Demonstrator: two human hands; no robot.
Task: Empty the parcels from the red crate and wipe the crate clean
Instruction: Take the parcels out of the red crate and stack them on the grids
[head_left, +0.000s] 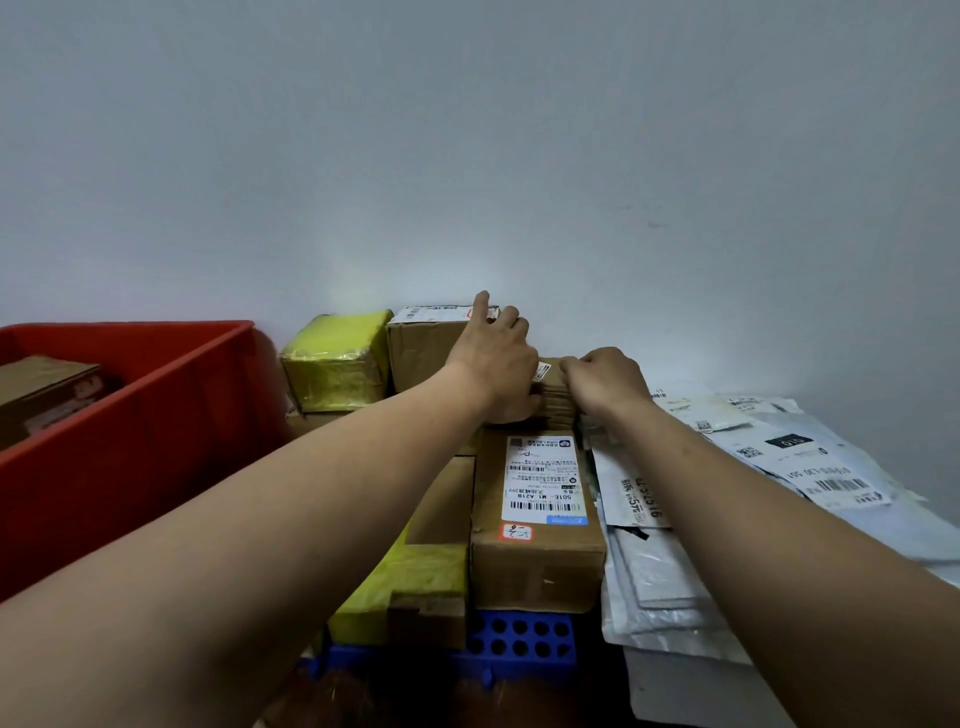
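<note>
1. Plain pale wall (519, 156) is seen behind everything, and the parcels are stacked against its foot
2. The red crate (156, 426) is seen at the left edge, just beside the stack; one brown cardboard parcel (47, 384) is seen lying inside it
3. A small cardboard parcel (560, 402) is held between both hands on top of the stack, near the wall
4. The left hand (496, 364) is placed on the small parcel's left side, with the thumb pressed to its near face and the fingers curled over the top; the index finger (482, 306) is lifted straight up, apart from the others
5. The right hand (605, 379) is closed over the small parcel's right end, with the fingers bent together; the fingertips are hidden behind the knuckles
6. A yellow-wrapped parcel (337, 361) is set to the left of the hands, touching a brown carton (421, 353) that stands against the wall
7. A labelled carton (535, 561) lies just in front of the held parcel, with a white shipping label (543, 480) facing up
8. A yellow-taped box (415, 582) is placed beside that carton on its left, and both are carried on a blue perforated plastic base (519, 639)
9. Grey mailer bags (654, 587) are piled to the right, with white mailer bags (810, 457) spread beyond them
</note>
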